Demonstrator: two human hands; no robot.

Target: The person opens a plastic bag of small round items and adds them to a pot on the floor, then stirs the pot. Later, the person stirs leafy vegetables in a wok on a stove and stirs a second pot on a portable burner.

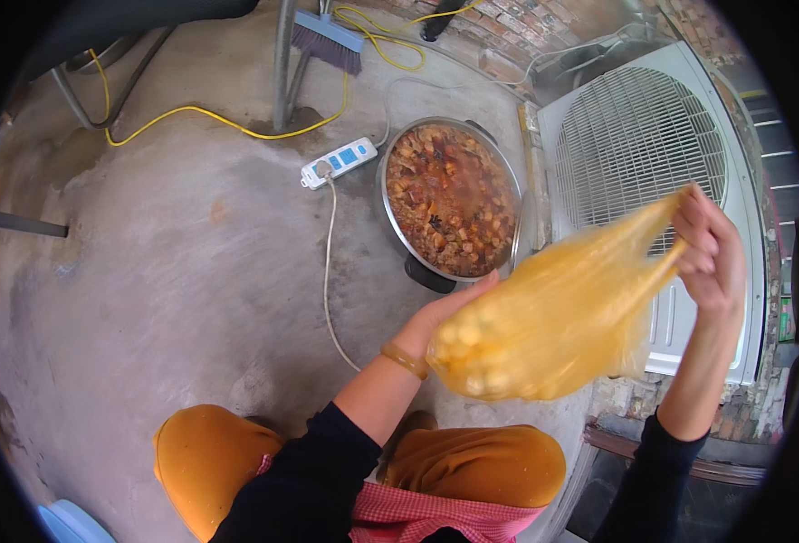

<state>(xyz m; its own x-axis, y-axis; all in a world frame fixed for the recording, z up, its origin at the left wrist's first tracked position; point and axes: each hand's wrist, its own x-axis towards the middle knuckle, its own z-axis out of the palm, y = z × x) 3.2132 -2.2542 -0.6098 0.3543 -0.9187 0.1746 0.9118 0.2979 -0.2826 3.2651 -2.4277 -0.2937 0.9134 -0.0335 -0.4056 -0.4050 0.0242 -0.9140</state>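
Observation:
My right hand is closed on the gathered top of a translucent yellow plastic bag, held up at the right. Pale rounded pieces lie in the bag's lower left end. Beside and partly behind that end is my left hand, with a bangle on its wrist; the bag hides most of its fingers, so I cannot tell how it holds the bag. Just beyond the left hand, a wide metal electric pan with black handles stands on the floor. It is filled with reddish-brown stewed chunks in sauce.
A white power strip with a plug in it lies left of the pan, its cord running towards me. A yellow cable, a blue broom and metal legs stand or lie farther off. An outdoor air-conditioner unit is at the right.

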